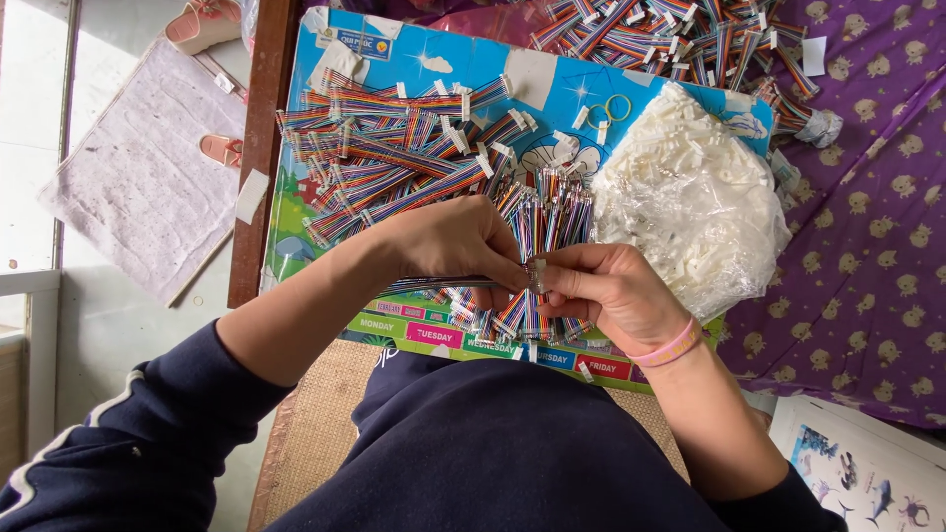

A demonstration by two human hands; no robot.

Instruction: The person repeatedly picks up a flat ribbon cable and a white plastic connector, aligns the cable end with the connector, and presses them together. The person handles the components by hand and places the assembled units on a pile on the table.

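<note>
**Head view: both hands meet on one rainbow ribbon cable**

Head camera looks straight down, and the left hand is pinching a short flat ribbon cable of many coloured wires along its length, fingers curled over it. The right hand is closed too, thumb and fingertips gripping the small white plastic connector at the cable's end, right where the two hands meet. So the cable sits between the hands, just above the person's lap.

How it handles, by my reading: very light, limp and bendy along the strip, so it wants support close to the end rather than mid-span. The connector looks hard and tiny, easy to fumble, best held by its flat sides between thumb and forefinger. The thin wires at the join look like the weak spot.

Looks-wise: striped bands of red, blue, green, yellow, purple, side by side.

Beyond the left hand's knuckles lies a loose heap of the same striped cables on a bright blue printed board. Beyond the right hand sits a clear plastic bag of white connectors, touching that board. A pink wristband circles the right wrist, and purple patterned cloth lies off to that hand's outer side.
</note>
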